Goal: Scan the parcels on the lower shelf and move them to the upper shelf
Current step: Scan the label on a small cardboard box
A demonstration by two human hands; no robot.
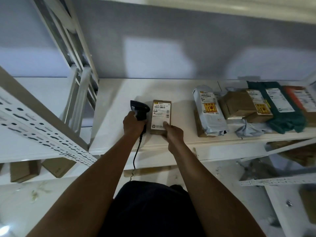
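A small brown cardboard parcel (160, 113) with a white shipping label lies on the white upper shelf (116, 103). My right hand (172, 134) grips its near end, thumb on the label. My left hand (132, 124) holds a black barcode scanner (140, 109) by the handle, just left of the parcel, its head over the shelf. The scanner's cable (136, 151) hangs down past the shelf edge.
Further right on the same shelf lie a grey poly-bag parcel (209, 112), a brown box with a fragile sticker (239, 105), a dark green bag (280, 106) and a red-edged parcel (302, 100). Cardboard boxes (25, 170) sit on a lower shelf at left. A perforated rack upright (34, 124) juts in at left.
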